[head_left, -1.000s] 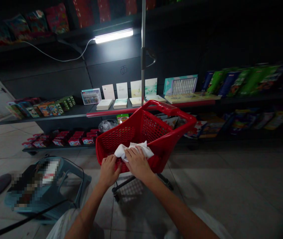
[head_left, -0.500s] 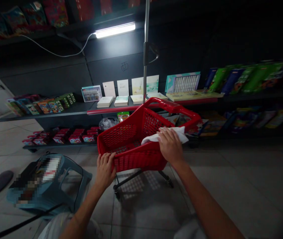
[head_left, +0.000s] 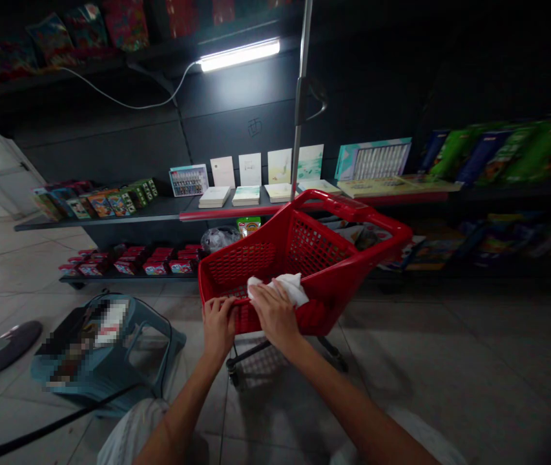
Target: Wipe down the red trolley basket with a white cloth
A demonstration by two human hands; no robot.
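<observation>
A small red plastic shopping cart (head_left: 275, 258) stands on the tiled floor in front of me, tilted up at its far end. My left hand (head_left: 218, 326) grips the near rim of its basket, fingers curled over the edge. My right hand (head_left: 275, 312) presses a crumpled white cloth (head_left: 289, 287) flat against the same near rim, just right of the left hand. The cart's handle (head_left: 353, 210) is at the far right.
Dark shelves (head_left: 154, 210) behind the cart carry notebooks, paint sets and boxed goods under a lit tube lamp (head_left: 239, 54). A metal pole (head_left: 299, 103) rises behind the cart. A teal plastic stool (head_left: 110, 352) and a fan base (head_left: 1, 342) lie left.
My right hand swept the cloth out along the cart's right rim, then came back to the near rim beside the left hand. The left hand stayed on the rim.
</observation>
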